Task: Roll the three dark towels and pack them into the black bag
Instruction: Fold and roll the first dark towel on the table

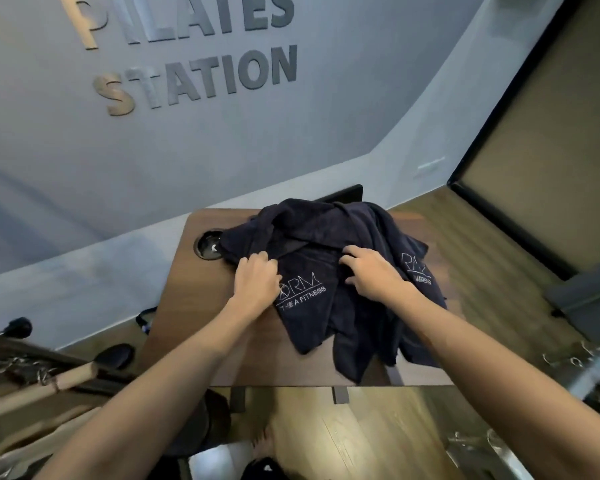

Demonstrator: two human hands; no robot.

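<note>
Both hands — left hand, right hand — clutch the heaped dark towels mid-table; the heap overlaps the round cable hole near the table's far left corner.

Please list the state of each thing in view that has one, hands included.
Dark navy terry towels: unrolled, heaped in a crumpled pile on the table.
Brown wooden table: bears the pile.
Round cable port: partly covered by towel.
Left hand: gripping towel fabric.
Right hand: pressing on the pile, fingers curled into it.
</note>
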